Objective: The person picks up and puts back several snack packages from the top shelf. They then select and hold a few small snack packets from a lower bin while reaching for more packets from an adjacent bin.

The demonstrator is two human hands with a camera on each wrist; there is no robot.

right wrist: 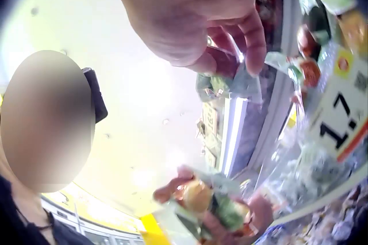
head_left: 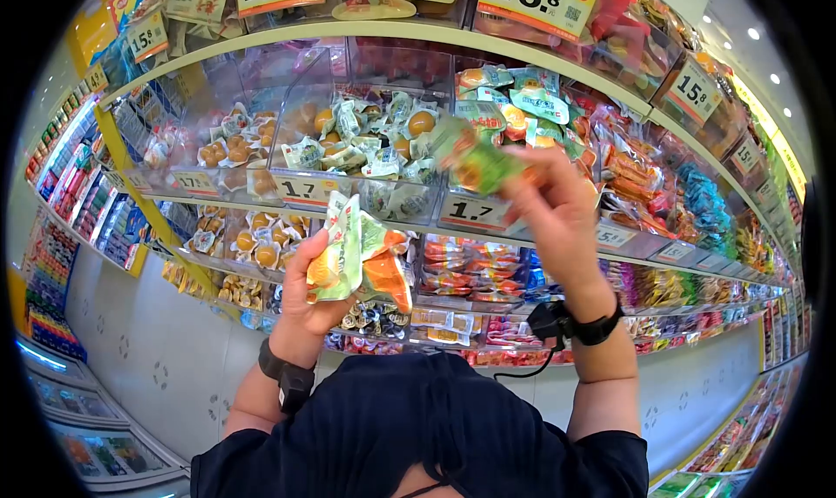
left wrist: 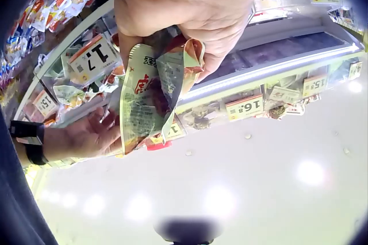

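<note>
In the head view, the left hand (head_left: 305, 276) grips several green and orange snack packets (head_left: 348, 250) upright over the lower shelf. The right hand (head_left: 553, 206) pinches one green packet (head_left: 479, 163), slightly blurred, in front of a clear bin of similar packets (head_left: 540, 106). The left wrist view has the left hand (left wrist: 184, 9) holding the packets (left wrist: 144, 95) from behind, with the right hand (left wrist: 92, 136) beyond them. From the right wrist view, the right hand's (right wrist: 201, 21) thumb and fingers close on a packet (right wrist: 230, 84); the left hand's packets (right wrist: 201, 199) are below.
Clear bins of wrapped brown eggs (head_left: 239, 141) and small bags (head_left: 366, 141) stand left of the green packets. Orange-wrapped snacks (head_left: 631, 176) lie to the right. A price tag (head_left: 473, 211) is on the shelf edge; more stocked shelves run above and below.
</note>
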